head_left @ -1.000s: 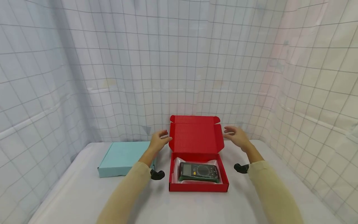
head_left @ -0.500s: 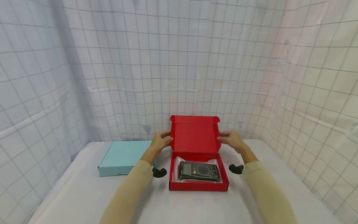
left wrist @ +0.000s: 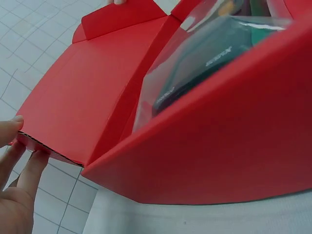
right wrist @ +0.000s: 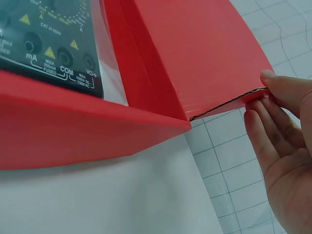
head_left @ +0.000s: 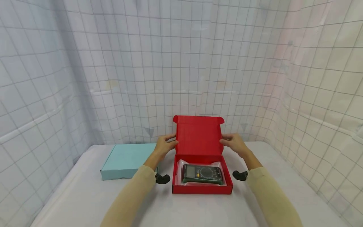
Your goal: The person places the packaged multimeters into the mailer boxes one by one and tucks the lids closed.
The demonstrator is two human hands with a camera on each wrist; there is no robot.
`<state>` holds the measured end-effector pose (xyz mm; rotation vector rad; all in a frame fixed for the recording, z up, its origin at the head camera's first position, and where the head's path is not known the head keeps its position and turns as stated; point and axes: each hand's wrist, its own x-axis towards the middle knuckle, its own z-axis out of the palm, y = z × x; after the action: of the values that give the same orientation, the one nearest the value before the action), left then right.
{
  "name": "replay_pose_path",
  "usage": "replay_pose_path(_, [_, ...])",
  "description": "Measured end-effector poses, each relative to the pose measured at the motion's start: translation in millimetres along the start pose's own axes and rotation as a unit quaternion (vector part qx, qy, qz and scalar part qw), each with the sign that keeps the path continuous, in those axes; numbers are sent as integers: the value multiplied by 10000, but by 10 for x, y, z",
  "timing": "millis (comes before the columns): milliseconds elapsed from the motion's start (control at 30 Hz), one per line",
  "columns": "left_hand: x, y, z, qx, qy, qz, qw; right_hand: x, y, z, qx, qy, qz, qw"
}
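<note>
Our left grip (head_left: pixel 163 145) pinches the lid (head_left: pixel 199 134) of the red corrugated box (head_left: pixel 202 189) at 9 o'clock, right grip (head_left: pixel 236 144) at 3. Digital multimeter (head_left: pixel 202 174) lies inside, at 6 o'clock from the lid. We should move both sides evenly, lest the hinge crease (head_left: pixel 199 154) twist.

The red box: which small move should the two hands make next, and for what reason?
Probably swing the lid gently toward the person and down over the multimeter. The left hand and right hand pinch the lid's opposite side edges, the lid stands raised, and the multimeter lies inside the red box.
</note>
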<state>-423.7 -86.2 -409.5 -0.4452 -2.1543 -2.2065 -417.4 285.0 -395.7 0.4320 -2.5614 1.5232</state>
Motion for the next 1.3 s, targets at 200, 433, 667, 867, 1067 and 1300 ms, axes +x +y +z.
replay_pose_path(200, [-9, -32, -2, -289, -21, 47, 9996, -16, 4, 40, 20, 91, -115, 9999])
replay_pose_path(433, [-31, -27, 28, -332, 64, 124, 9994, -41, -7, 59, -141, 196, -289, 9993])
replay_pose_path(667, [-64, -31, 68, -332, 193, 239, 9990, -58, -14, 55, -191, 287, -291, 9990])
replay_pose_path(867, [-97, -28, 92, -546, 379, 225, 9975, -99, -30, 49, -49, 124, -341, 9993])
replay_pose_path(1067, [-106, -26, 101, -577, 473, 122, 9971, -139, -29, 18, 313, -17, -371, 9988])
replay_pose_path(1300, [-108, -44, 71, -605, 299, 135, 9976, -143, -18, 24, 610, -121, -150, 9979])
